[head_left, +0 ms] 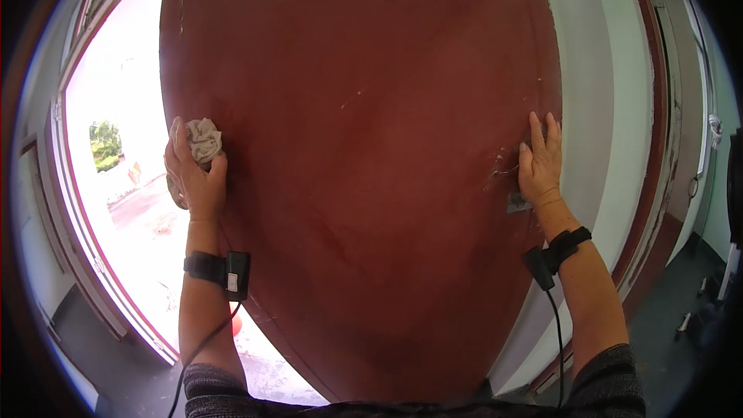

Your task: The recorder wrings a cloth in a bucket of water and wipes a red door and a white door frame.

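A dark red door fills the middle of the view, with scuffs and pale scratches on its face. At its left edge, my left hand is closed round a crumpled greyish-beige cloth, which rests against the door. My right hand lies by the right edge of the door with its fingers stretched upward, holding nothing. Just below that palm sits a small grey metal plate, partly covered by the hand. Chipped, whitish marks show beside the right thumb.
Beyond the door's left edge is a bright opening with greenery outside. A white wall and a red-brown frame stand on the right. Black devices with cables are strapped to both my forearms. Dark grey floor shows at lower right.
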### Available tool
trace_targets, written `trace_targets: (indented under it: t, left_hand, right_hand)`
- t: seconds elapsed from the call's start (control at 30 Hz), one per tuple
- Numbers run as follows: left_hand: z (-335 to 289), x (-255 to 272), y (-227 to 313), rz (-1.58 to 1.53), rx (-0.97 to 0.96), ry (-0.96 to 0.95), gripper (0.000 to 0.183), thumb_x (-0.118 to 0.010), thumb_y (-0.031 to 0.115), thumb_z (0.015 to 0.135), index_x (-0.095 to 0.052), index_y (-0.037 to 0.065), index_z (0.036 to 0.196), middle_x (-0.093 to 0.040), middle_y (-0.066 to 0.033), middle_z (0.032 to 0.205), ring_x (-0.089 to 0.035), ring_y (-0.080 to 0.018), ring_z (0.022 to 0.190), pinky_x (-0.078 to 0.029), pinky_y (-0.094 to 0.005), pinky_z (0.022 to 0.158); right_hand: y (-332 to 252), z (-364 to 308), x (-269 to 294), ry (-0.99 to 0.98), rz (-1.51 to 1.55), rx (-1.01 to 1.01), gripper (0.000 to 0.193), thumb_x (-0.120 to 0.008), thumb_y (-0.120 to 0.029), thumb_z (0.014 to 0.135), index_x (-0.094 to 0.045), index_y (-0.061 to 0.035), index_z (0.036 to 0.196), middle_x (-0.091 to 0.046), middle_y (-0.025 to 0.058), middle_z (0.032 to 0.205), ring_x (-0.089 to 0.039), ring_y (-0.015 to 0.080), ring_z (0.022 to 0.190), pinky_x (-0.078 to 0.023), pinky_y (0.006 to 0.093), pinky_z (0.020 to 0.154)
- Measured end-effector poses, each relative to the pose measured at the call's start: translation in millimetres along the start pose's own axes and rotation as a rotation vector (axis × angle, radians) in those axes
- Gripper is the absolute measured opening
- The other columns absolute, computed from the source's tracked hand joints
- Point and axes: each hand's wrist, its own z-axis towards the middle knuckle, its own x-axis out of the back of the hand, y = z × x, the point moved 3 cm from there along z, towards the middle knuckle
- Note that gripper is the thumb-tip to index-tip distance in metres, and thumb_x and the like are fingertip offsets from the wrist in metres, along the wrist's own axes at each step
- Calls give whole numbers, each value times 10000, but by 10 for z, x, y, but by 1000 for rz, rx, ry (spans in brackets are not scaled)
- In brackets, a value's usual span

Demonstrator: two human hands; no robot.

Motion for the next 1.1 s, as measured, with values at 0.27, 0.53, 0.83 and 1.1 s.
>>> trace_targets:
  t: [0.27, 0.53, 0.83, 1.1]
  left_hand:
    - [643, -827, 1523, -61, -166, 157, 616, -590, 317, 725, -434, 110, 1285, -434, -187, 1291, -369, -371, 1201, -266, -481, 1010]
    - [-126, -1381, 3961, -707, -721, -212, 452, -610, 113, 663, -544, 132, 1110, -520, -76, 1171, -412, -282, 1171, -285, -480, 991]
    - [1663, -1163, 1525, -162, -333, 148, 413, -592, 107, 658, -541, 28, 1061, -558, -149, 1095, -520, -330, 1016, -409, -404, 903]
    - [1557, -445, -312, -19, 124, 231, 558, -532, 223, 692, -493, 166, 1245, -564, -173, 1098, -521, -330, 1042, -413, -420, 898]
  right_hand:
    - [-153, -104, -13, 192, 125, -15, 580, -508, -142, 758, -391, -86, 1323, -258, 190, 1381, -216, 398, 1288, -171, 492, 1065]
    - [-109, -90, -140, 319, 190, 57, 570, -521, -161, 731, -427, -78, 1288, -333, 186, 1355, -275, 404, 1265, -210, 474, 1046]
    - [-202, -150, -116, 167, 80, -11, 561, -482, -127, 724, -427, -55, 1278, -290, 176, 1394, -245, 363, 1299, -191, 454, 1064]
    - [-250, -161, -106, 171, 123, -43, 566, -483, -100, 710, -420, -16, 1267, -268, 193, 1388, -224, 371, 1299, -187, 457, 1066]
